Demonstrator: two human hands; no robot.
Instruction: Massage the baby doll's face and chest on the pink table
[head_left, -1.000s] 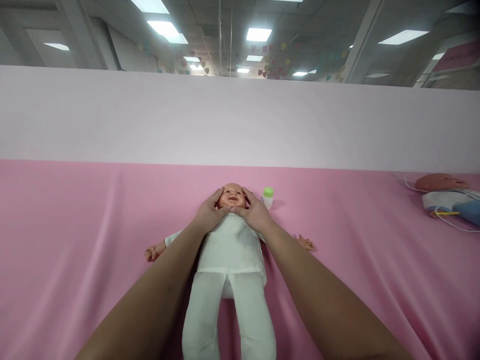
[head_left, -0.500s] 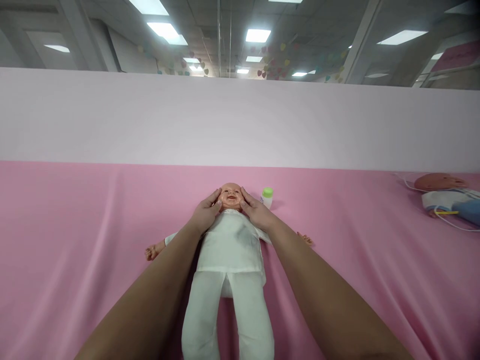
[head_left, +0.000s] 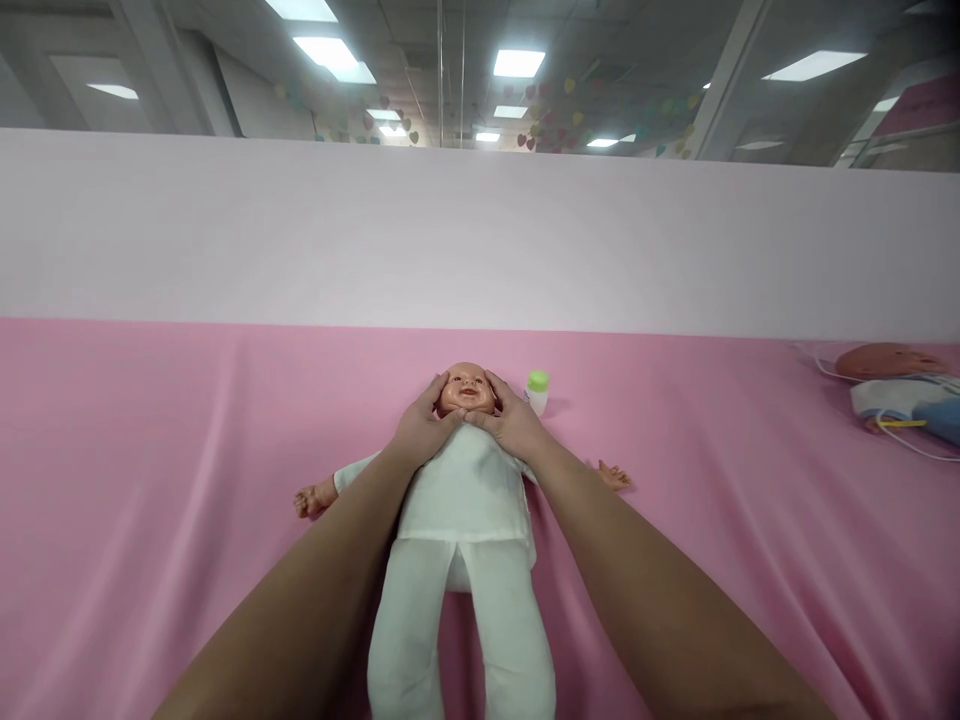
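A baby doll (head_left: 465, 500) in white clothes lies on its back on the pink cloth (head_left: 150, 470), head away from me. My left hand (head_left: 421, 432) cups the left side of the doll's head (head_left: 466, 388), thumb under its chin. My right hand (head_left: 510, 420) cups the other side, thumb also at the chin. The two thumbs meet below the doll's mouth. The doll's bare arms stick out to both sides.
A small white bottle with a green cap (head_left: 536, 391) stands just right of the doll's head. A second doll (head_left: 892, 375) with white and blue cloth and thin tubes lies at the far right. A pale partition (head_left: 480, 240) rises behind the pink cloth.
My thumbs slid from the doll's cheeks back down under its chin, as one second ago. The camera view shifted slightly.
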